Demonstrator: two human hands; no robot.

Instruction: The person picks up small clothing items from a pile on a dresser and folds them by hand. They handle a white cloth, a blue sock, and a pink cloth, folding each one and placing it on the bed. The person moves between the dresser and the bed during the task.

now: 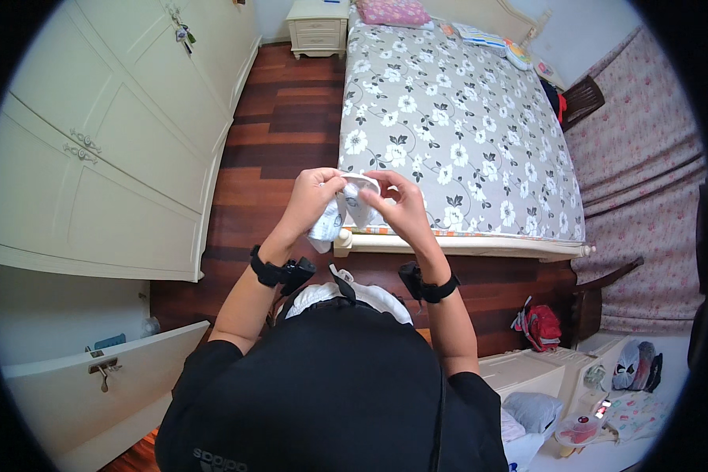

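A small white cloth item [359, 211], sock-like and printed with small dark figures, is stretched between my two hands in front of my waist. My left hand [310, 199] pinches its upper rim between thumb and fingers. On the other side of the rim, my right hand [402, 204] grips with its thumb near the opening. Below my left hand hangs another white and pale-blue patterned part [327, 225]; whether it is a separate piece I cannot tell. Both hands are above the near left corner of the bed [460, 156].
A cream wardrobe [135, 194] lines the left, with an open door [147, 369] behind it. A nightstand [317, 29] stands at the far end. Right of me are a red backpack [543, 327] on the wooden floor [283, 144] and a cream cabinet [522, 371] near plastic bags [534, 410].
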